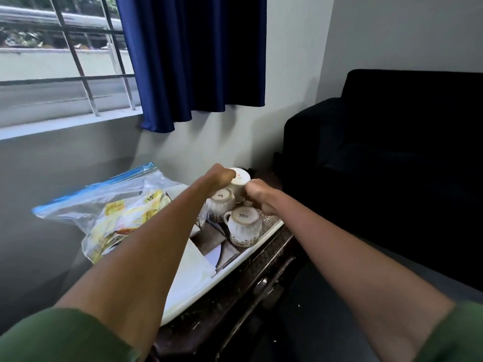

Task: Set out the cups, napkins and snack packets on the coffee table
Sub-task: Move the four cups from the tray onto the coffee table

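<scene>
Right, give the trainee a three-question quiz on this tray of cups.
1. True or false: the cups on the tray stand upside down.
2. How many cups are visible?
3. Which holds the far cup? A) left hand only B) right hand only C) both hands

Key:
1. True; the near cup and the middle cup show their bases.
2. Three.
3. C.

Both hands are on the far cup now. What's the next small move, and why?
Probably lift the far white ceramic cup straight up. The left hand and right hand grip it from either side, and it sits upside down close to two more inverted cups on the white tray; sliding risks knocking them.
</scene>
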Demonstrator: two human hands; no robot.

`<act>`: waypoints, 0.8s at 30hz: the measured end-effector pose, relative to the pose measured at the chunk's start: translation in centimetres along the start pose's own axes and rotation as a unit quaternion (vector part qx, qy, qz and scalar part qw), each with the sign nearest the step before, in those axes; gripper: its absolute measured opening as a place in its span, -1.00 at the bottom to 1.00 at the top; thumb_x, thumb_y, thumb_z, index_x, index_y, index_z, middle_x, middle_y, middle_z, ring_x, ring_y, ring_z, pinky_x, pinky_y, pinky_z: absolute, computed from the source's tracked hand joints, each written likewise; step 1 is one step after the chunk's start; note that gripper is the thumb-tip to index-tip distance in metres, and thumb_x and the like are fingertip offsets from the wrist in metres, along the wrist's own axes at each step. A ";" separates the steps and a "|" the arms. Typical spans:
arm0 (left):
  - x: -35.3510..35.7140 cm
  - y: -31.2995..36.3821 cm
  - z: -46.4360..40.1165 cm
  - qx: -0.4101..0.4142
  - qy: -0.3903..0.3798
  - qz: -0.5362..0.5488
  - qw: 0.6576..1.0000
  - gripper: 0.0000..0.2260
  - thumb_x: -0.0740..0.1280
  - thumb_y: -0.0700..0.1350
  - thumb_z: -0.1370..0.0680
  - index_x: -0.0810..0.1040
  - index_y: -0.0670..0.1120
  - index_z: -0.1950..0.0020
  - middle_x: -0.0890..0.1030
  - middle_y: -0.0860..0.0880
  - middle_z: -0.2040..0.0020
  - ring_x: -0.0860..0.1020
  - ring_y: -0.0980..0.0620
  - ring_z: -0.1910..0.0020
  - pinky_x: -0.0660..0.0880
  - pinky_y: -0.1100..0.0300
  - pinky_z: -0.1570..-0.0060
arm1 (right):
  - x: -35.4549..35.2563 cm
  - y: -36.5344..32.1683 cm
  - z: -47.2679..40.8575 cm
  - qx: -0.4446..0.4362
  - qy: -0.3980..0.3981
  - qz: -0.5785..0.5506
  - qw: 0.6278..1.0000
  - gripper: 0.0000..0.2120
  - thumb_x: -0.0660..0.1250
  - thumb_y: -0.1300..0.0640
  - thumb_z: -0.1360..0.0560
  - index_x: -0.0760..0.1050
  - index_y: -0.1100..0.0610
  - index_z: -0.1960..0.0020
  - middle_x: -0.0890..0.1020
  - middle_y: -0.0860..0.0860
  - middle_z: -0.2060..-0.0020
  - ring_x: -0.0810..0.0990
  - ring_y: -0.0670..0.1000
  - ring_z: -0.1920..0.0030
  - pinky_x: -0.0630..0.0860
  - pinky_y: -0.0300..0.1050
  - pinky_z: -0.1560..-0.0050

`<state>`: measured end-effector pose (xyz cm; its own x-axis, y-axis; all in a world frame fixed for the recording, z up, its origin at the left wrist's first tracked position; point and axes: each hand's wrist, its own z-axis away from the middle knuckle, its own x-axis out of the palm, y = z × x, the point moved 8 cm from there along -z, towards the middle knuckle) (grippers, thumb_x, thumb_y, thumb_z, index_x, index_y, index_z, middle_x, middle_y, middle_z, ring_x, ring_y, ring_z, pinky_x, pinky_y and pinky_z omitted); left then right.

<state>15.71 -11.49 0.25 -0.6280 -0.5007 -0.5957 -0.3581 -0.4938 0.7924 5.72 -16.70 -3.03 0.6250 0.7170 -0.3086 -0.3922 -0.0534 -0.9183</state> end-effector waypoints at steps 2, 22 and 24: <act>-0.2 1.0 0.4 0.015 0.007 -0.006 1.000 -0.78 0.24 -0.21 -0.54 0.51 -0.30 -0.11 0.48 -0.17 0.11 0.41 -0.04 0.26 0.28 0.19 0.36 | -0.2 -0.4 0.6 0.007 0.006 -0.026 1.000 -0.73 0.14 0.32 -0.46 0.44 0.13 -0.11 0.46 0.02 0.25 0.35 -0.06 0.32 0.27 -0.22 0.36; 5.9 5.1 22.9 0.029 -0.094 0.313 0.945 -0.84 0.25 -0.11 -0.56 0.59 -0.14 0.07 0.68 -0.16 0.06 0.65 -0.12 0.03 0.55 -0.03 -0.09 | -9.3 0.4 22.9 -0.146 0.145 -0.042 0.978 -0.45 0.26 0.19 -0.51 0.24 -0.08 -0.45 0.36 0.02 -0.32 0.29 0.06 -0.34 0.35 0.05 -0.39; 8.4 4.5 26.0 0.014 -0.148 0.327 0.933 -0.81 0.22 -0.02 -0.57 0.61 -0.05 0.02 0.71 -0.08 0.06 0.67 -0.02 0.05 0.59 0.07 -0.02 | -9.7 2.3 26.3 -0.142 0.149 -0.018 0.979 -0.49 0.24 0.15 -0.54 0.24 -0.06 -0.46 0.33 -0.01 -0.32 0.26 0.03 -0.36 0.30 0.05 -0.42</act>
<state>-9.13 0.62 2.23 -0.8802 -0.4685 0.0751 0.1535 -0.1314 0.9794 -19.02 -5.46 4.37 0.8200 0.4903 -0.2953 -0.1905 -0.2528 -0.9486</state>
